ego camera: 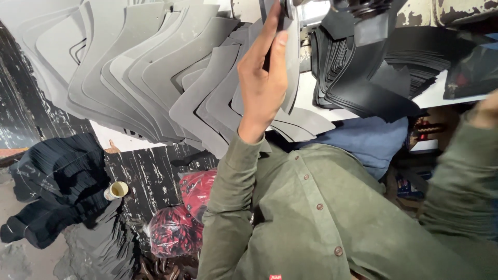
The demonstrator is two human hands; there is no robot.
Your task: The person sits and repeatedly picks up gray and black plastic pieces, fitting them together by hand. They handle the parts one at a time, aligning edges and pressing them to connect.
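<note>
My left grip pinches a dark flat piece; grey cutouts fan left of it. Right grip blurred, can't tell its state.

A small cut-parts workshop, seen from the head camera I am watching through.

I see fanned grey cut sheets spread over a white worktable, stacks of black cut pieces beside them, more black pieces heaped on the floor, red-and-black bundles in clear bags, a paper cup, and peeling painted walls behind the table.
</note>
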